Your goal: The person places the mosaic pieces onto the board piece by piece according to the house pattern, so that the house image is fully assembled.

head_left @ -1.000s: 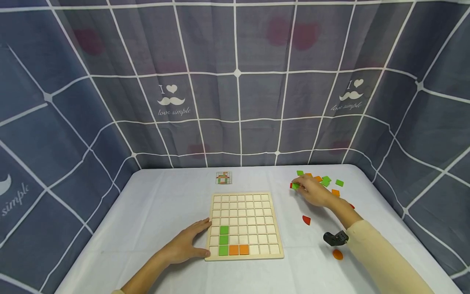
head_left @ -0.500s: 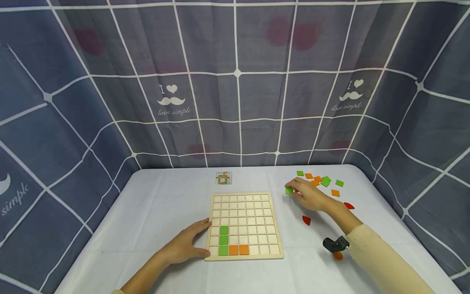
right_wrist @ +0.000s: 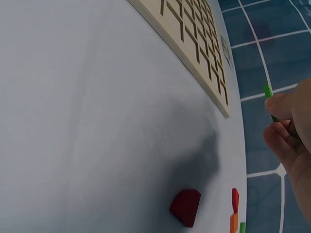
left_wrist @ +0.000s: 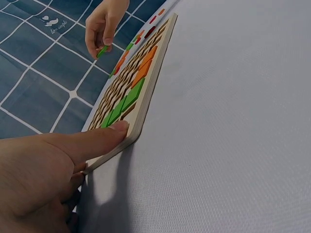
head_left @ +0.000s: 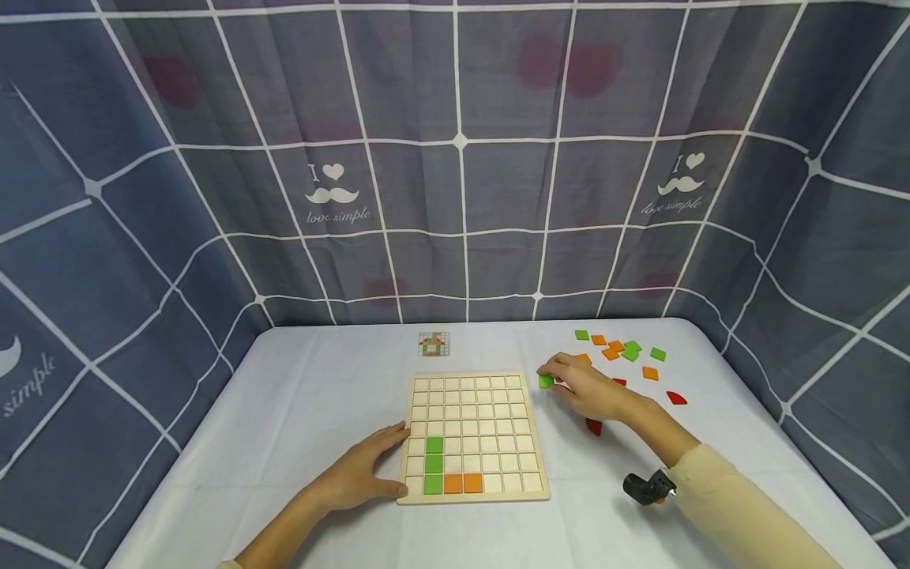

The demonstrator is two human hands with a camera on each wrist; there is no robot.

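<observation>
A pale wooden grid board [head_left: 472, 499] lies flat on the white-covered table. Its lower left cells hold a column of green square tiles [head_left: 434, 464] and two orange square tiles [head_left: 463, 484]. My left hand [head_left: 355, 472] touches the board's left side, fingers extended; in the left wrist view the thumb [left_wrist: 104, 141] presses on the rim near a corner. Beyond the board's upper right corner, my right hand [head_left: 588, 389] pinches a green square tile [head_left: 545, 381] between thumb and fingers, held above the table. The right wrist view shows this tile [right_wrist: 268, 92] nearly edge-on.
Several loose green and orange tiles [head_left: 631, 355] lie scattered at the back right. A red rounded piece [head_left: 676, 398] is farther right, another red piece [head_left: 593, 427] below my right hand. A small pattern card [head_left: 434, 344] lies behind the board. Checked curtains [head_left: 455, 190] enclose the table.
My right hand has moved left and nearer with the green tile, away from the loose pieces towards the board's upper right corner. My left hand has stayed in place.
</observation>
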